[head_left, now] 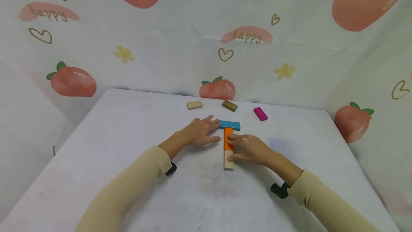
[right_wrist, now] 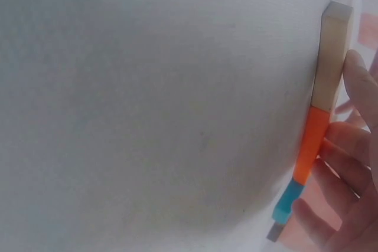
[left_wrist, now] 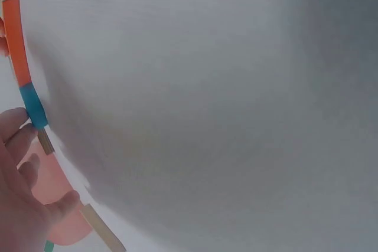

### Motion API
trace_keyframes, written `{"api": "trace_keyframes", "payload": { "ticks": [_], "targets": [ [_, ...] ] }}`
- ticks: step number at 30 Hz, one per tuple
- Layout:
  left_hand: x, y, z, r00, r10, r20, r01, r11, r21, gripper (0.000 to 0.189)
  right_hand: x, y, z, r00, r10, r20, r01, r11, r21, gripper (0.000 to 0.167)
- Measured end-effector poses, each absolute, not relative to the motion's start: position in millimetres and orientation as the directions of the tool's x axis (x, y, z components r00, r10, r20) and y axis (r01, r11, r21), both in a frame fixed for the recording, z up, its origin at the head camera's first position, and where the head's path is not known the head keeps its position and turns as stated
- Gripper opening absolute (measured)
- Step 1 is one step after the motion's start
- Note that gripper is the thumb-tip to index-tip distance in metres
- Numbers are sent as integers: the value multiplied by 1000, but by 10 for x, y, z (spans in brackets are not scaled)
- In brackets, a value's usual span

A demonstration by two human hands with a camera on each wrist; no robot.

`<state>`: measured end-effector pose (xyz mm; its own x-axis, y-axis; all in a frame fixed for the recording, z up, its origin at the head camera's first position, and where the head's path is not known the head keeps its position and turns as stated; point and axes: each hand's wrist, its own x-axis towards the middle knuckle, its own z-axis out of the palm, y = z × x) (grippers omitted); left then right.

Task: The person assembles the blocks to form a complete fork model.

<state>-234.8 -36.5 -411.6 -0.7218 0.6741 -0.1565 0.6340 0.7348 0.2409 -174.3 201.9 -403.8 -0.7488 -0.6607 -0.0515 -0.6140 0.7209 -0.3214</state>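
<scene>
A T shape of wooden blocks lies flat on the table. Its crossbar is a blue block (head_left: 230,125); below it an orange block (head_left: 228,137) and a plain wood block (head_left: 229,165) stand end to end as the stem. My left hand (head_left: 201,131) has its fingers extended, the fingertips touching the left end of the blue block. My right hand (head_left: 249,149) comes in from the right, its fingers resting on the orange block and its thumb on the plain wood block. In the right wrist view the fingers (right_wrist: 348,143) lie along the stem, partly hiding it.
Behind the T lie a light wood block (head_left: 194,105), a dark brown block (head_left: 230,105) and a magenta block (head_left: 260,114). They sit near the back edge of the white-covered table (head_left: 145,117). A peach-printed curtain (head_left: 180,46) hangs behind.
</scene>
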Motion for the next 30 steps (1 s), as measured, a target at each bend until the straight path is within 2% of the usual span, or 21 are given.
{"api": "trace_keyframes", "payload": {
  "ticks": [7, 21, 30],
  "targets": [
    [-2348, -339, -4095, -714, 678, -177, 630, 731, 262, 74, -1743, 2019, -4043, -755, -652, -62, -602, 728, -328, 69],
    [-2363, -368, -4132, -704, 690, -167, 656, 722, 221, 71, -1736, 2048, -4071, -746, -665, -39, -613, 708, -349, 69],
    [-2391, -385, -4133, -689, 709, -152, 680, 705, 201, 70, -1713, 2024, -4043, -761, -647, -41, -593, 721, -358, 66]
  ]
}}
